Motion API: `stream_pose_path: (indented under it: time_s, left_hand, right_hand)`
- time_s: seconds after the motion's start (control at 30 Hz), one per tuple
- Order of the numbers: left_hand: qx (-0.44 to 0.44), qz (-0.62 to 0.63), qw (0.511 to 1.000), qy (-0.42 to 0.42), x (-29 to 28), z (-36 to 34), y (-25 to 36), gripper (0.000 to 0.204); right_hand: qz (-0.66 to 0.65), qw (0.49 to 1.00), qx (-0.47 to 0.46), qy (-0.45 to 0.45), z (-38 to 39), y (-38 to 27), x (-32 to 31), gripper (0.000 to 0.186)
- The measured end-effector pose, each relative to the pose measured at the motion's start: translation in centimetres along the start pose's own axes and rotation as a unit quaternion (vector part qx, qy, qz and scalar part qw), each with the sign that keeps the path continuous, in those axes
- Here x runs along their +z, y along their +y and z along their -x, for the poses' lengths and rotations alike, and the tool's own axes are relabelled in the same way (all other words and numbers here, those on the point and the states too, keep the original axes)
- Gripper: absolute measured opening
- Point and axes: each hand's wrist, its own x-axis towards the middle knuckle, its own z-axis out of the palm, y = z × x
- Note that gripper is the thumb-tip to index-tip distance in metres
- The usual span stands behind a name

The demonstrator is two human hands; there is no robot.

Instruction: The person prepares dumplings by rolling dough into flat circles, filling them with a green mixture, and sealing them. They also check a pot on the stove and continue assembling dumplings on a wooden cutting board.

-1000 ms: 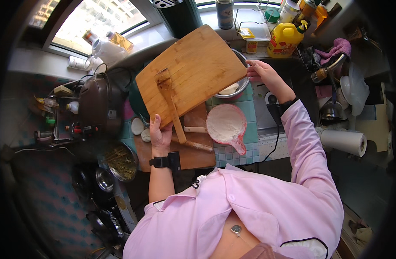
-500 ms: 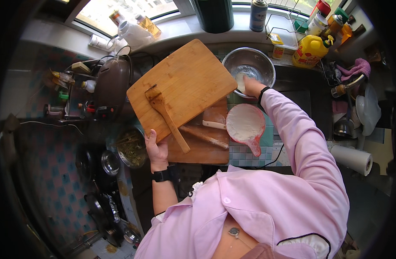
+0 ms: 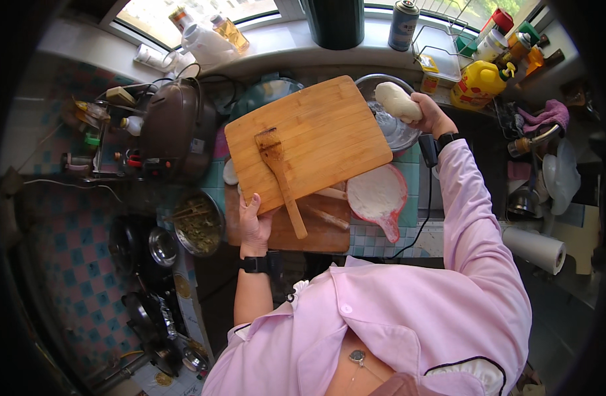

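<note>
My left hand (image 3: 255, 226) grips the near left corner of a wooden cutting board (image 3: 336, 132), thumb on top, and holds it up over the counter. On the board lies a wooden spatula (image 3: 281, 175) with a brown-stained blade. Closed round a lump of pale dough (image 3: 396, 101), my right hand (image 3: 433, 116) is raised over the metal mixing bowl (image 3: 406, 137). The board hides part of that bowl. A red-rimmed scoop (image 3: 378, 191) full of white flour stands below. Partly under the raised board is a second, darker board (image 3: 283, 237) with a floury rolling pin (image 3: 328, 216).
At the left stands a metal bowl of chopped greens with chopsticks (image 3: 198, 224), beside a dark brown appliance (image 3: 177, 125). A yellow pump bottle (image 3: 478, 84) is by the sink (image 3: 474, 162). A paper towel roll (image 3: 535, 249) lies right; a black cable (image 3: 427, 221) crosses the counter edge.
My right hand has risen from inside the bowl with the dough lump. The raised cutting board and spatula have shifted right, uncovering a glass lid or bowl behind.
</note>
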Motion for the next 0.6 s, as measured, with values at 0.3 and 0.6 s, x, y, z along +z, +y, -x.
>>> stream_pose_path:
  time_s: [0.3,0.6]
  left_hand:
    - [-0.078,0.016,0.991,-0.105,6.1,-7.4,-6.7,0.043]
    - [-0.129,-0.005,0.984,-0.121,10.7,-13.1,-12.4,0.039]
  right_hand:
    - [-0.246,0.928,-0.251,-0.126,17.1,4.4,-6.4,0.052]
    - [-0.253,0.915,-0.306,-0.076,24.4,10.6,-4.6,0.073]
